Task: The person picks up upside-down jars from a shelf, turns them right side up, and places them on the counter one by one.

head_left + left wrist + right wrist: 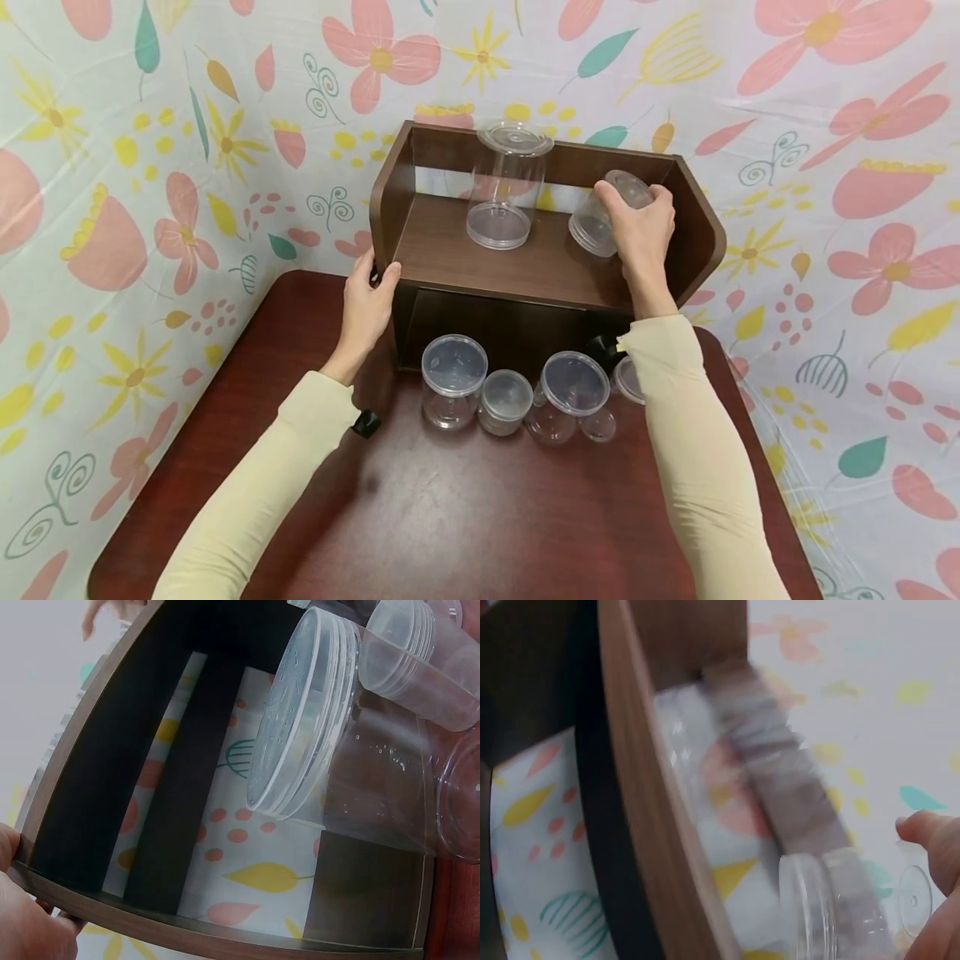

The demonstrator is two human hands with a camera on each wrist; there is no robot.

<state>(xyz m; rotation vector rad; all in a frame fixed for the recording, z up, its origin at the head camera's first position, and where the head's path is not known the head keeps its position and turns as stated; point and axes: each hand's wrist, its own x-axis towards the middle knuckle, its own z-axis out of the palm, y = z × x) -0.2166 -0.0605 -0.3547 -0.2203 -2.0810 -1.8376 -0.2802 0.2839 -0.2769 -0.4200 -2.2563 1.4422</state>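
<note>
My right hand (643,229) grips a small clear plastic jar (592,223) by its upper part, above the right side of the brown shelf's upper board (442,254). The jar is tilted, with a ridged, lid-like rim at its lower end; in the right wrist view this rim (806,907) faces the shelf. My left hand (367,308) holds the edge of the left side panel, thumb in front; the left wrist view shows its fingers around the panel's edge. A tall clear jar (506,187) stands left of centre on the upper board.
In front of the lower compartment stand several clear lidded jars, among them a large one (453,379), a small one (505,404) and another wide-lidded one (573,383). My right sleeve partly covers a lid (630,379). A flower-patterned cloth (262,108) hangs behind the dark red table (450,517).
</note>
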